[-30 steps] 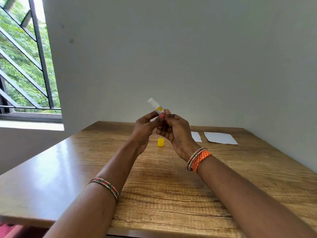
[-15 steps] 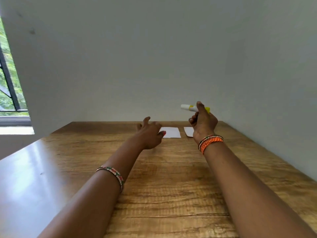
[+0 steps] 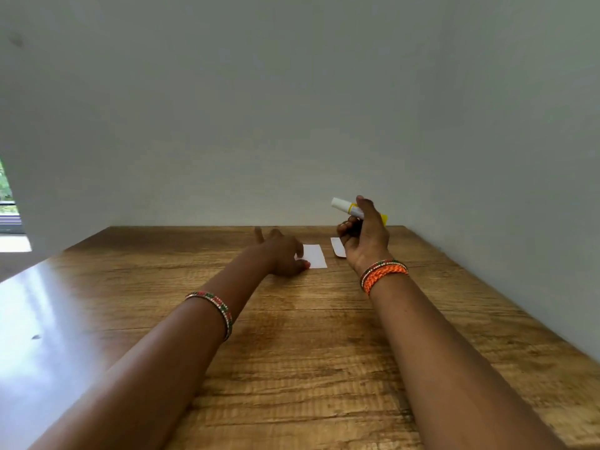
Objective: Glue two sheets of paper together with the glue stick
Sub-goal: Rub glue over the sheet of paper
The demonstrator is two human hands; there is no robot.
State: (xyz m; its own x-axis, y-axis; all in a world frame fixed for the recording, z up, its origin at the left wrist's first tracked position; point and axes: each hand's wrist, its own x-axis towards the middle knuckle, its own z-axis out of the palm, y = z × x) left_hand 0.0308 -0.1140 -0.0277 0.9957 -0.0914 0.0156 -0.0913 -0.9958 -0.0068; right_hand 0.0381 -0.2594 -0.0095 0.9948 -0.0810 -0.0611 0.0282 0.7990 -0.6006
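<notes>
Gleaming at the far left, a strip of window (image 3: 8, 203) lets daylight glare across the near-left part of the wooden surface (image 3: 292, 368). The left arm reaches forward over the wood, a beaded bangle (image 3: 217, 308) on the forearm. The left hand (image 3: 281, 254) lies low on the surface, palm down — its grip spread, fingers loosely extended, one fingertip (image 3: 305, 264) touching the near-left corner of the left paper (image 3: 314, 255). That sheet lies flat, white, near the far edge of the surface.

Just right of it, apart by a narrow gap of wood, lies the right paper (image 3: 337, 246); only its left part shows, the rest is hidden behind the right hand (image 3: 365, 237). This hand is raised above the surface, the back of it toward the camera, its grip curled round the glue stick (image 3: 345, 205) with the thumb up along the tube. The stick lies nearly level — its white uncapped end points left, clear of the fingers, and a bit of yellow base shows at the right side of the hand. An orange cord band and beaded bangles (image 3: 383, 274) circle the right wrist. Plain grey walls (image 3: 292, 108) close in the far and right sides.
</notes>
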